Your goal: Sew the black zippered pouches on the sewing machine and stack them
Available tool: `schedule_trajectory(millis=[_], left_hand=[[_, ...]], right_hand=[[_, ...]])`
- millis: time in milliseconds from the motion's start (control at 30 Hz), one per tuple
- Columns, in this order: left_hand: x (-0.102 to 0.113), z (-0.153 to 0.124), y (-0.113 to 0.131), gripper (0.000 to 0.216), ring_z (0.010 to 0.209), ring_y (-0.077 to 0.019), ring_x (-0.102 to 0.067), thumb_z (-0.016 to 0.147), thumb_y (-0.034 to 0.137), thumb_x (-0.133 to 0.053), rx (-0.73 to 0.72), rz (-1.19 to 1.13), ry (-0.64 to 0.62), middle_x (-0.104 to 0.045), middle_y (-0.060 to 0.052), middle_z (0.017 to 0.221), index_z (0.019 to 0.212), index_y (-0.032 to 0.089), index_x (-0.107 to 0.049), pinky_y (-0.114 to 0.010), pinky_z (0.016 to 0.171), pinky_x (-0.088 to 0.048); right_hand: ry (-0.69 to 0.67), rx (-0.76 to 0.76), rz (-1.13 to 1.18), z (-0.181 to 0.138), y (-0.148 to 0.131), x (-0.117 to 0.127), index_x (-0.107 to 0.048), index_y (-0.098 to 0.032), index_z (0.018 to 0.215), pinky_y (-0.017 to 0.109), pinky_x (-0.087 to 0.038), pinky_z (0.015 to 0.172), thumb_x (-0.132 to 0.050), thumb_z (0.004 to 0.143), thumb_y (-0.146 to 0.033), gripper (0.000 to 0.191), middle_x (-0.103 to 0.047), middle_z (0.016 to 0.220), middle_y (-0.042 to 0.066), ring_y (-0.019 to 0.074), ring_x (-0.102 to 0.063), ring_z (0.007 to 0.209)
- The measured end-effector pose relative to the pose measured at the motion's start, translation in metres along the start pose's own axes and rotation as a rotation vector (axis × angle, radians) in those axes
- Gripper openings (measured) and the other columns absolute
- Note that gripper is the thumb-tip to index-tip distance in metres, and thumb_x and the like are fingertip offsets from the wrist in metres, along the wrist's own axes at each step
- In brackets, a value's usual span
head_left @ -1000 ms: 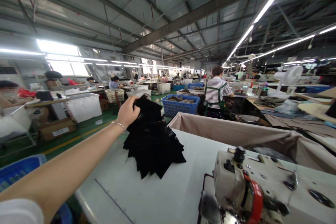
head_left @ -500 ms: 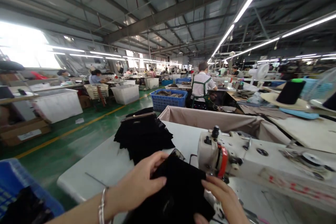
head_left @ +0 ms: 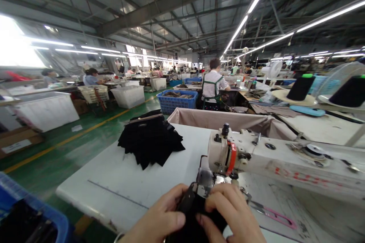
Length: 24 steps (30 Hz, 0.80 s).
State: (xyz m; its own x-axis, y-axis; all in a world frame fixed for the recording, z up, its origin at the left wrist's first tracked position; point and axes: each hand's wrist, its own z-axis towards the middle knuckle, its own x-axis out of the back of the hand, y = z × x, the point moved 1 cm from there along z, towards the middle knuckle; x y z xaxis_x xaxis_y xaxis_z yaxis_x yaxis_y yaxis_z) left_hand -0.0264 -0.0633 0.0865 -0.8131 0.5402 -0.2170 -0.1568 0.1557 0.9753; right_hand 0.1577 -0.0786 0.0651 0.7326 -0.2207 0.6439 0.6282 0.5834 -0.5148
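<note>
Blue basket (head_left: 54,207), btm L of frame, had dark cloth (head_left: 24,222) in it; blue crate (head_left: 176,103), mid-frame, held brownish pcs (head_left: 177,94). Beige cloth-lined bin (head_left: 216,118), R of ctr: couldn't see its contents. Black fabric pc (head_left: 189,228) was btm ctr, btwn my L hand (head_left: 162,214) and R hand (head_left: 232,210), thumbs and fingers of both clamped on it, near the sewing machine (head_left: 225,152). Black stack (head_left: 151,136) lay beyond L hand, L of ctr.

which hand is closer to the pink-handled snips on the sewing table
Right. The right hand is just left of the pink-handled snips; the left hand is farther left, across the held black fabric.
</note>
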Motion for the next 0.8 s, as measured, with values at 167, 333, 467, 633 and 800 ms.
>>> schedule_trajectory(millis=[167,333,467,633,800], left_hand=[[0.004,-0.007,-0.003,0.038,0.087,-0.0213,-0.057,0.086,0.048,-0.063,0.032,0.131,0.125,-0.062,-0.006,0.091,0.101,0.014,-0.067,-0.029,0.077,-0.044],[0.009,-0.007,-0.007,0.043,0.099,-0.0250,-0.061,0.082,0.044,-0.070,-0.053,0.259,0.162,-0.067,-0.007,0.103,0.116,0.018,-0.064,-0.031,0.089,-0.046],[0.007,-0.007,-0.006,0.032,0.088,-0.0216,-0.062,0.074,0.035,-0.078,-0.059,0.182,0.226,-0.068,-0.005,0.089,0.098,0.016,-0.069,-0.027,0.078,-0.048],[0.003,-0.008,0.004,0.037,0.094,-0.0249,-0.064,0.070,0.034,-0.081,-0.033,0.010,0.351,-0.071,-0.007,0.093,0.100,0.016,-0.069,-0.031,0.084,-0.049],[0.000,-0.008,0.003,0.032,0.088,-0.0227,-0.064,0.072,0.035,-0.079,-0.003,0.082,0.395,-0.072,-0.007,0.091,0.096,0.015,-0.072,-0.030,0.083,-0.049]], right_hand=[[-0.201,-0.247,0.218,0.007,0.002,0.011,-0.055,-0.023,0.074,0.030,-0.044,0.093,-0.065,0.077,-0.021,0.011,-0.059,0.119,0.002,0.0200,-0.057,0.109],[-0.409,-0.344,0.324,0.015,-0.004,0.021,-0.047,-0.022,0.071,0.022,-0.043,0.065,-0.058,0.085,-0.030,0.020,-0.061,0.079,-0.002,0.0129,-0.057,0.072],[-0.419,-0.250,0.295,0.018,-0.010,0.027,-0.049,-0.021,0.068,0.022,-0.044,0.070,-0.055,0.089,-0.032,0.025,-0.059,0.081,-0.001,0.0136,-0.057,0.079],[-0.447,-0.196,0.298,0.020,-0.008,0.033,-0.054,-0.022,0.067,0.020,-0.045,0.061,-0.045,0.096,-0.035,0.033,-0.058,0.072,-0.002,0.0119,-0.059,0.068],[-0.274,-0.277,0.239,0.018,-0.001,0.029,-0.063,-0.026,0.081,0.023,-0.050,0.072,-0.058,0.084,-0.024,0.006,-0.067,0.085,-0.003,0.0149,-0.064,0.080]])
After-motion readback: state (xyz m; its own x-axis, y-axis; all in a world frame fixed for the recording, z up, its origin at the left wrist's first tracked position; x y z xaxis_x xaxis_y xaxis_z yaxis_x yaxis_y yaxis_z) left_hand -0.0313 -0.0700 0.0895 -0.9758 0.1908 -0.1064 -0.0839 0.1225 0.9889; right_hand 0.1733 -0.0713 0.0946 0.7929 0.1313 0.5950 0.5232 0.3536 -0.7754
